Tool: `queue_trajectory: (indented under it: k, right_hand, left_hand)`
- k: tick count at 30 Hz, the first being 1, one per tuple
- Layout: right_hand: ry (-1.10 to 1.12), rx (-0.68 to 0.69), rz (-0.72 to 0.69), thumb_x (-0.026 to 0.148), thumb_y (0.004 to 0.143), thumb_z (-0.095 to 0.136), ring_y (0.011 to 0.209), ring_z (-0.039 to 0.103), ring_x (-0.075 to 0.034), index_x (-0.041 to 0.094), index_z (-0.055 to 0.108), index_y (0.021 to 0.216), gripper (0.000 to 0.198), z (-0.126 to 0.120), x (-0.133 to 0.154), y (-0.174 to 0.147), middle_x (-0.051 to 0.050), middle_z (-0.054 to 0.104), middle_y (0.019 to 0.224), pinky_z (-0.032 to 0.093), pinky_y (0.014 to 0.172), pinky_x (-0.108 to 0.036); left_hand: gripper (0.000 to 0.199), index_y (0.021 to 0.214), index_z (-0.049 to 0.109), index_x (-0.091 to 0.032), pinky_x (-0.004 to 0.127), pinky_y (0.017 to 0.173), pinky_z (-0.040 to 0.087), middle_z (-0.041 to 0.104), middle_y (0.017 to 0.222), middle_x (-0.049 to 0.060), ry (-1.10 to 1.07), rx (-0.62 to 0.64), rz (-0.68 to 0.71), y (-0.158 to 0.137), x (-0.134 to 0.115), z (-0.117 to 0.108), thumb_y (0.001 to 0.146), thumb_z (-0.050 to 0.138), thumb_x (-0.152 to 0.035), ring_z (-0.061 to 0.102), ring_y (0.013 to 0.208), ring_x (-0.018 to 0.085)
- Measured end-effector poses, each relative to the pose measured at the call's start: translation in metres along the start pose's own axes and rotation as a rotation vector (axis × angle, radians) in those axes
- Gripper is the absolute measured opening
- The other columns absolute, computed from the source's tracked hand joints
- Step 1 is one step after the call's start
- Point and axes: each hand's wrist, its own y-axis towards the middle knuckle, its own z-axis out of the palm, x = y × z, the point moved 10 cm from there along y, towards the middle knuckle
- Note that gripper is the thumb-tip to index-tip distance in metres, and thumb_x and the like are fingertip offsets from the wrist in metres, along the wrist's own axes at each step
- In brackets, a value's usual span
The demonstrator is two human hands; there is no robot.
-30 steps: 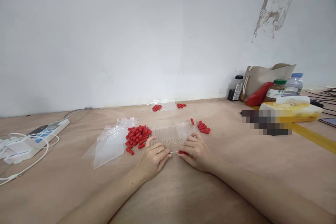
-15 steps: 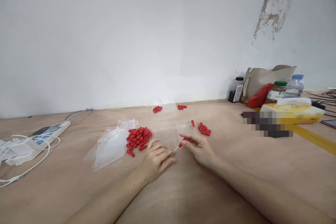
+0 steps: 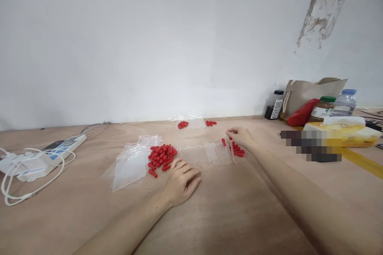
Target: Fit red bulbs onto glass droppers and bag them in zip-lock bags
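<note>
My left hand [image 3: 181, 181] rests palm down on the brown table [image 3: 227, 211], fingers loosely apart, holding nothing. It lies just in front of a pile of red rubber caps [image 3: 161, 156] and a row of clear glass tubes [image 3: 203, 154]. My right hand [image 3: 241, 136] is stretched out to the far right end of that row. Its fingertips pinch the top of a dropper [image 3: 231, 149], whose clear tube points down towards the table. Next to it lie a smaller heap of red-capped pieces [image 3: 238, 151] and one red-capped dropper [image 3: 224, 142].
Clear zip bags [image 3: 128, 165] lie left of the caps. Another bag with red caps [image 3: 187, 123] is near the wall. A power strip with white cables [image 3: 44, 157] sits far left. At the right stand a beige bag [image 3: 311, 91], bottles [image 3: 344, 101] and a yellow tissue pack [image 3: 347, 131].
My right hand lifted the red-capped dropper from in front of the tubes and carried it to the far right end of the row. My left hand let go and stayed flat.
</note>
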Motion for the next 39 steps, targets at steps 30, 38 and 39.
queue_trajectory:
  k: [30,38,39]
  right_hand:
    - [-0.292,-0.018,-0.437,0.034,0.074,0.053,0.07,0.054,-0.018,0.019,0.063,0.072,0.018,-0.015,0.0,-0.081,-0.004,0.06,0.072,0.038,0.066,-0.029]
    - [-0.34,-0.065,-0.462,0.033,0.075,0.052,0.074,0.053,-0.019,0.018,0.063,0.071,0.019,-0.012,-0.005,-0.079,-0.005,0.06,0.071,0.039,0.069,-0.031]
    - [-0.341,-0.068,-0.469,0.033,0.075,0.052,0.074,0.053,-0.019,0.018,0.062,0.071,0.018,-0.011,-0.004,-0.079,-0.005,0.06,0.072,0.039,0.069,-0.031]
  left_hand:
    - [0.016,0.079,0.061,-0.02,0.04,0.081,0.031,0.055,0.093,0.007,0.225,0.051,-0.475,0.065,0.05,0.019,0.076,0.053,-0.035,0.045,0.096,0.026]
    - [0.031,0.076,0.066,-0.016,0.044,0.079,0.029,0.056,0.098,0.016,0.277,0.162,-0.704,0.084,0.082,0.061,0.069,0.053,-0.044,0.043,0.098,0.034]
    - [0.032,0.077,0.067,-0.016,0.044,0.079,0.03,0.056,0.098,0.017,0.282,0.177,-0.718,0.082,0.083,0.063,0.069,0.052,-0.043,0.043,0.099,0.033]
